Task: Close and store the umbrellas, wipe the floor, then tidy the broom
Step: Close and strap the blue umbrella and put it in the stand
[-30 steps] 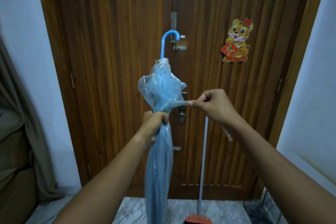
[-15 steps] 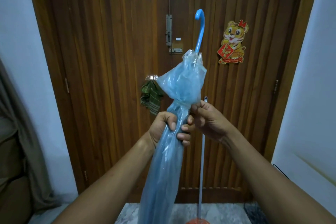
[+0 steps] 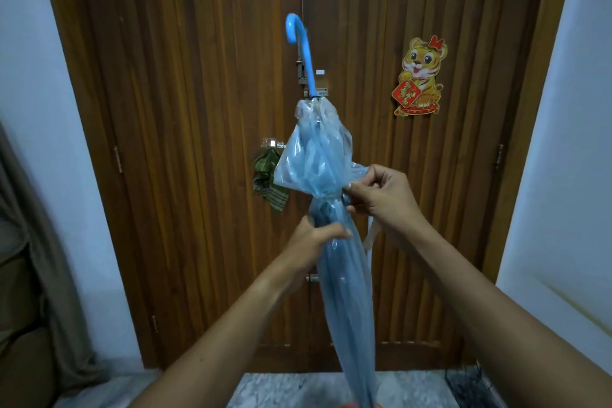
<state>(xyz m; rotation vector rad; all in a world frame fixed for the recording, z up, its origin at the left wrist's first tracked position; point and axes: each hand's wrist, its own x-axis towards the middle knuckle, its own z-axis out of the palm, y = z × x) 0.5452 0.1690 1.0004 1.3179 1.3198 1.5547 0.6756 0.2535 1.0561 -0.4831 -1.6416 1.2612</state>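
A green checked cloth [image 3: 266, 179] hangs on the door [image 3: 198, 109], just up and left of the left grip [image 3: 314, 237], whose fingers are wrapped round the folded blue umbrella [image 3: 344, 291]. The umbrella stands nearly upright, its hooked handle [image 3: 299, 43] well above both grips. The right grip [image 3: 381, 202], just up and right of the left, pinches the gathered plastic at the umbrella's waist. A tiger sticker [image 3: 420, 76] sits higher, to its right.

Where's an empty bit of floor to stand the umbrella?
Bare marble floor shows at the foot of the door, left of the umbrella, and again on its right up to the dark patch. It is crowded mid-door: the green cloth hangs there, and the left hand and right hand grip the umbrella.
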